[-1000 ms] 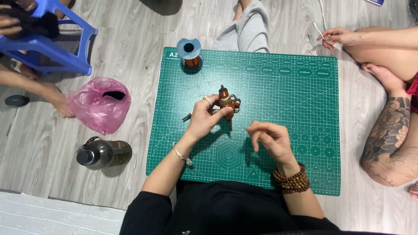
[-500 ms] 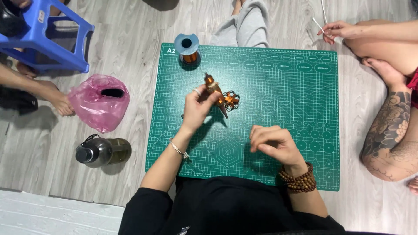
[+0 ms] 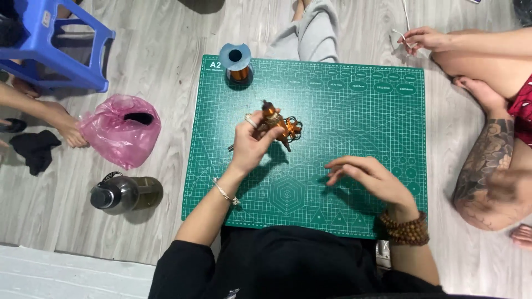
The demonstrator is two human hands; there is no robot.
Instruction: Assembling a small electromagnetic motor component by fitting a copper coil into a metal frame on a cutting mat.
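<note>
Coil (image 3: 277, 123) was pinched in your left hand (image 3: 250, 145) above the green mat (image 3: 354, 111), copper wire partly wound, loose loops dangling right. Your right hand (image 3: 368, 177) hovered nearer, spread, holding nothing. Spool (image 3: 237, 65) sat far left.

I sit on a floor of pale grey wooden planks (image 3: 172, 61), and in front of me a green cutting mat (image 3: 360, 111) with a printed grid lies flat on it. On the far left corner of the mat stands a spool of copper wire (image 3: 237, 65) with a blue top. On the floor to my left there are a pink plastic bag (image 3: 119, 133), a dark bottle (image 3: 124, 194) lying on its side, a black cloth (image 3: 34, 149) and a blue plastic stool (image 3: 61, 41).
</note>
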